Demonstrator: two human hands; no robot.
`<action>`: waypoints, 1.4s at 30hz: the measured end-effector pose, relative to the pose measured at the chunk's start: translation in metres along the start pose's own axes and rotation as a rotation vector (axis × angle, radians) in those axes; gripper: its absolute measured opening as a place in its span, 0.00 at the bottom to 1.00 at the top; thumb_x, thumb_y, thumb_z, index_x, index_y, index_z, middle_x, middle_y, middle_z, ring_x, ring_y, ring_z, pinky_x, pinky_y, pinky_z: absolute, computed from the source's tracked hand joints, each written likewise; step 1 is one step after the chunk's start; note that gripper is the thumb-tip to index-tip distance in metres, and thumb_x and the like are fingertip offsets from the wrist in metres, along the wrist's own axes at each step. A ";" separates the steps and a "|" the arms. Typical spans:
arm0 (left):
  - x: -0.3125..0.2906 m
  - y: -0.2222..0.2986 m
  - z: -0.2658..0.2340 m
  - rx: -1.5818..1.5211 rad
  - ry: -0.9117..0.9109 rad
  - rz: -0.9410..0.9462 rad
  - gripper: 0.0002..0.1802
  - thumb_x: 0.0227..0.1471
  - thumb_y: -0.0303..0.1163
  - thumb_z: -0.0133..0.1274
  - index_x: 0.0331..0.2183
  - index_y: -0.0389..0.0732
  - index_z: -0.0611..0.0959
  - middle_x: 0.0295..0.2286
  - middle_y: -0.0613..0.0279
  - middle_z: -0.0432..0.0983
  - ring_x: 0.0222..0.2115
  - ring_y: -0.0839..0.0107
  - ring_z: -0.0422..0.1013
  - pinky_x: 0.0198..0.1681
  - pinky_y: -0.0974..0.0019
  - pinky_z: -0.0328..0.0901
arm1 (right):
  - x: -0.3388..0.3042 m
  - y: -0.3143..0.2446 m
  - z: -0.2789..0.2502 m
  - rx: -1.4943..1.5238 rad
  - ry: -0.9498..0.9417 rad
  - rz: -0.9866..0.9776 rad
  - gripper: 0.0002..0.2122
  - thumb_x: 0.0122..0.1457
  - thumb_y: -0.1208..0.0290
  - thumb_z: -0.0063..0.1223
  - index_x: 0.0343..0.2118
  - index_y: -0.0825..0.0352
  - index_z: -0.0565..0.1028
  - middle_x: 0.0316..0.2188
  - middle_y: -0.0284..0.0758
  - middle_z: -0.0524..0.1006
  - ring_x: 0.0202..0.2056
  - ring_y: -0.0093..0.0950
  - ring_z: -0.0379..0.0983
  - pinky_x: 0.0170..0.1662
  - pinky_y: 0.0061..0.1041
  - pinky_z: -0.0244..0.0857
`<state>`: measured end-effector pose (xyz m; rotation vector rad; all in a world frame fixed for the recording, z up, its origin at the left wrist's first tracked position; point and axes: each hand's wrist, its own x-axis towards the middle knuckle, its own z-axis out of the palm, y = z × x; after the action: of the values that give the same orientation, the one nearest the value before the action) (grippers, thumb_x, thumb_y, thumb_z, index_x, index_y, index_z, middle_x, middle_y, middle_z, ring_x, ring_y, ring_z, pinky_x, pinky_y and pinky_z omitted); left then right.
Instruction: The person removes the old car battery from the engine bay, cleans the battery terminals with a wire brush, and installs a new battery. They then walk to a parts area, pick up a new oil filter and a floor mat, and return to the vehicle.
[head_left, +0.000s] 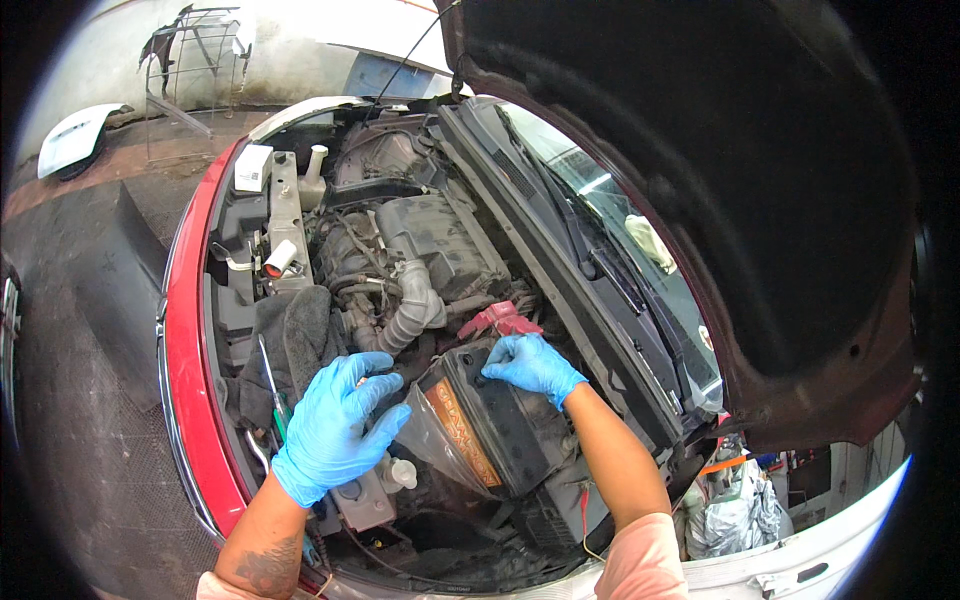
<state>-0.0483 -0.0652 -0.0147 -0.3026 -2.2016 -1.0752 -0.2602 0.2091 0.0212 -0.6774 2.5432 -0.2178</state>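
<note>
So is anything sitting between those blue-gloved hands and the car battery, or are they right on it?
Nothing visible stands between them. The left hand rests against the near end of the battery, and the right hand touches its top far edge, just below the red terminal cover. A dark cloth lies off to the left, clear of both.

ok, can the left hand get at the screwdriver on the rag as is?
Probably yes: the left hand sits on the battery's near corner, right beside the green-handled screwdriver lying exposed on the grey rag.
</note>
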 end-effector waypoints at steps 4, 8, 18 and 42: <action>0.000 -0.002 0.000 0.003 0.009 0.015 0.20 0.48 0.34 0.67 0.42 0.39 0.82 0.44 0.52 0.76 0.42 0.52 0.74 0.44 0.54 0.70 | -0.014 -0.010 -0.002 -0.157 0.213 -0.126 0.14 0.59 0.59 0.63 0.45 0.59 0.83 0.39 0.39 0.84 0.42 0.39 0.81 0.49 0.36 0.72; 0.000 -0.001 0.000 0.009 -0.001 0.006 0.20 0.48 0.34 0.67 0.43 0.39 0.82 0.44 0.52 0.76 0.42 0.52 0.74 0.45 0.55 0.70 | -0.024 -0.008 0.008 -0.187 0.227 -0.321 0.14 0.60 0.64 0.61 0.47 0.61 0.83 0.38 0.38 0.83 0.42 0.39 0.80 0.50 0.36 0.72; 0.000 -0.001 -0.001 0.011 -0.001 0.006 0.20 0.48 0.34 0.67 0.43 0.38 0.81 0.44 0.52 0.76 0.42 0.53 0.74 0.44 0.55 0.70 | -0.038 -0.022 -0.005 -0.181 0.056 -0.261 0.13 0.60 0.63 0.58 0.46 0.59 0.83 0.44 0.38 0.81 0.48 0.41 0.78 0.54 0.38 0.70; 0.000 0.000 0.000 0.002 -0.016 0.005 0.20 0.49 0.35 0.66 0.43 0.38 0.82 0.44 0.52 0.76 0.42 0.53 0.74 0.44 0.55 0.70 | -0.019 -0.001 0.032 -0.086 0.413 -0.441 0.19 0.61 0.48 0.58 0.32 0.63 0.85 0.30 0.40 0.83 0.35 0.42 0.81 0.41 0.40 0.73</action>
<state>-0.0483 -0.0652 -0.0148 -0.3165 -2.2146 -1.0714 -0.2289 0.2167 0.0017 -1.3472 2.7619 -0.4373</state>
